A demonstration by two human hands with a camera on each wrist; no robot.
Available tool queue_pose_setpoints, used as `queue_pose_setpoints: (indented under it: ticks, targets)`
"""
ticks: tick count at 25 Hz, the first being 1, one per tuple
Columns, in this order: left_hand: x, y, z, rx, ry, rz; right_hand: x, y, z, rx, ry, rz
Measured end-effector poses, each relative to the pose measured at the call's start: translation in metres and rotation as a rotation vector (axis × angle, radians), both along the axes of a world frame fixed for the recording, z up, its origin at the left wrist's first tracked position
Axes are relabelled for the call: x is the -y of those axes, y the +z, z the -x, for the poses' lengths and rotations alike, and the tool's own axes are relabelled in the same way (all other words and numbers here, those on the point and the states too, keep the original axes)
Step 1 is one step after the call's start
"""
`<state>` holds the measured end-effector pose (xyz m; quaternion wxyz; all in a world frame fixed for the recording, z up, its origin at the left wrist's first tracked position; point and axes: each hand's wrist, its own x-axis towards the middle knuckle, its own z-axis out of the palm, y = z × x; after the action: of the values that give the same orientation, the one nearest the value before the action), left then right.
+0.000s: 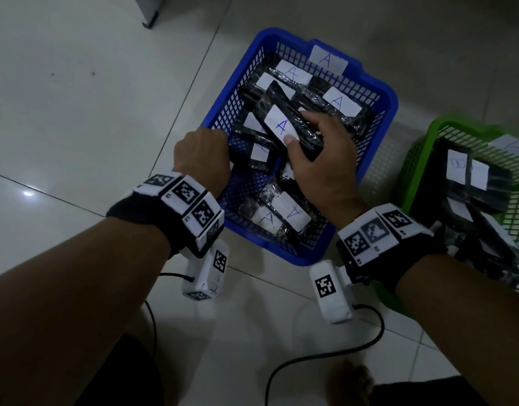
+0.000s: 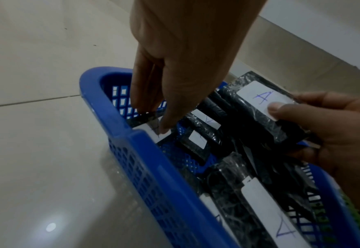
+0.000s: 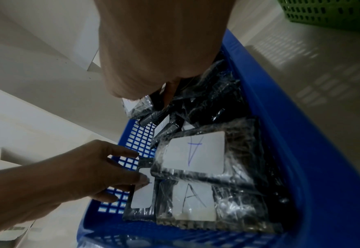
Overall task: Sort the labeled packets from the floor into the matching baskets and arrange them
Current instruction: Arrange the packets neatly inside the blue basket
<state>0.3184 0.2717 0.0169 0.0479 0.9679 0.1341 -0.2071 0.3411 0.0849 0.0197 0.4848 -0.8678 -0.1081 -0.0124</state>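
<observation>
A blue mesh basket [image 1: 299, 260] tagged "A" [image 1: 328, 60] sits on the tiled floor and holds several black wrapped packets with white "A" labels. My right hand [image 1: 300, 127] grips one such packet [image 1: 277, 121] just above the pile, thumb on its label [image 2: 257, 107]. At the basket's left wall [image 2: 153, 151], my left hand [image 2: 152, 119] reaches in and pinches another packet [image 2: 145, 128], thumb on its label [image 3: 142, 196]. In the head view its fingertips are hidden behind the knuckles [image 1: 202, 150].
A green basket [image 1: 422, 153] with "B" packets [image 1: 469, 171] stands just right of the blue one. Black cables [image 1: 369, 341] trail over the tiles near my knees. A white furniture foot [image 1: 150, 13] stands at the far left.
</observation>
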Motion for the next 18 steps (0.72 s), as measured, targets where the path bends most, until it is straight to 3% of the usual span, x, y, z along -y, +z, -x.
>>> queue_pose_setpoints:
  ticks: [4, 6, 8, 11, 13, 15, 18]
  targets:
    - [-0.005, -0.020, 0.005, -0.105, -0.075, 0.127, 0.000, 0.002, 0.001, -0.015, 0.013, -0.017]
    - [-0.011, -0.023, 0.005, -0.038, -0.060, 0.190, -0.003, 0.006, 0.000, -0.063, 0.016, -0.094]
    - [-0.016, -0.016, 0.004, 0.150, -0.047, 0.244, -0.009, 0.009, -0.002, -0.071, 0.013, -0.169]
    - [-0.019, 0.000, 0.012, 0.588, 0.036, 0.413, -0.026, 0.011, 0.002, -0.096, 0.077, -0.193]
    - [-0.018, 0.009, 0.020, 0.709, 0.111, 0.567, -0.035, 0.008, 0.003, -0.113, 0.133, -0.147]
    - [-0.020, 0.013, 0.030, 0.700, 0.121, 0.645, -0.039, 0.006, 0.000, -0.183, 0.189, -0.138]
    - [-0.023, 0.014, 0.031, 0.571, 0.033, 0.611, -0.037, -0.002, -0.006, -0.288, 0.281, -0.125]
